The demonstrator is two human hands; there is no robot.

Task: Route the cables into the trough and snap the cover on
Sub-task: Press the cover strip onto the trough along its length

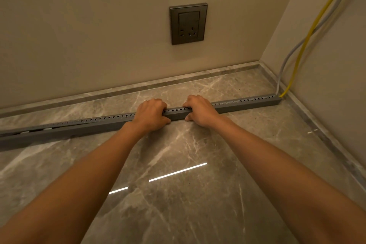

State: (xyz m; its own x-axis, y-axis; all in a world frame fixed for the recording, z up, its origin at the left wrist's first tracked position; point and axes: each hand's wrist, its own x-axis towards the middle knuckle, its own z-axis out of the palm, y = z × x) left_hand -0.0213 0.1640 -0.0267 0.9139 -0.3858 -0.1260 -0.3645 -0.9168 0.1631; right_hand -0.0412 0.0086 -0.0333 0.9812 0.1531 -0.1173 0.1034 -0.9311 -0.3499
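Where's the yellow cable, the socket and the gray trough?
yellow cable (pixel 303 51): head view, middle of its hanging stretch.
socket (pixel 188 24): head view, centre of its dark plate.
trough (pixel 247 104): head view, front side toward its right end.

The floor (pixel 178 194) is glossy, veined polished stone, mirroring light strips at 6 o'clock. The trough (pixel 247 105), running from 9 to 2 o'clock, looks like matt grey plastic. The wall (pixel 79 35) is smooth and matt. The socket (pixel 188 24) at 12 o'clock has a dark satin face. At 2 o'clock, the yellow cable (pixel 306 45) and grey cable (pixel 280 73) have smooth sheaths.
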